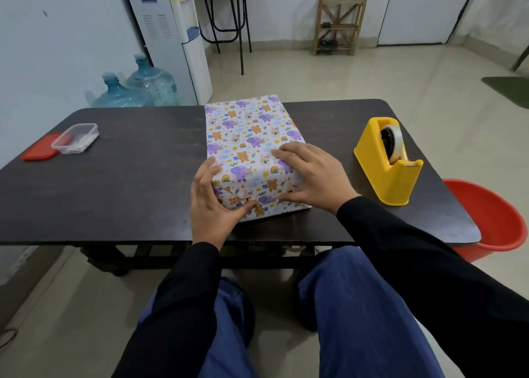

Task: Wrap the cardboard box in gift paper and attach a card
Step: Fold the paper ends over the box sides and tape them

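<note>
Even, soft indoor light, faint shadows, wide-angle bending at the edges, slight overall softness.

wrapped box [249, 131]: cardboard all hidden under the paper. left hand [210, 203] covers its near-left corner, right hand [312, 174] the near-rt top (folds there unseen). red bucket [495, 214] partly behind table [128, 177]. green mat [512, 87] cut off at rt edge. contents of clear container [76, 138] too small to tell.

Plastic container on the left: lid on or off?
Off. The red lid lies flat on the table beside the clear container.
</note>
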